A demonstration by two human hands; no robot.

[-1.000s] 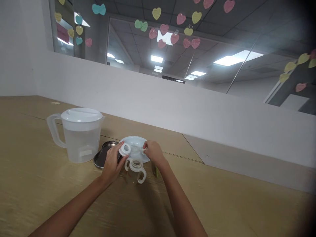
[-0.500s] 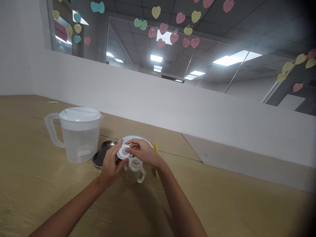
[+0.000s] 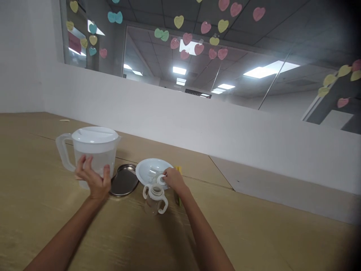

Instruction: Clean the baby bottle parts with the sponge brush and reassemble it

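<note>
The left hand point(image 3: 93, 177) is open, fingers spread, just in front of the pitcher point(image 3: 96, 150), with open table point(image 3: 56, 229) below it. The right hand point(image 3: 175, 180) grips a white ring point(image 3: 161, 180) at the edge of a white dish point(image 3: 149, 167), just beside a two-handled bottle point(image 3: 155, 199); a metal tray point(image 3: 124, 180) lies between the hands.

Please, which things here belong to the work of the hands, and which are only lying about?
In use: right hand with white plastic ring; left hand at plastic pitcher; two-handled baby bottle; white dish.
Lying about: steel tray; yellow item; paper hearts.
</note>
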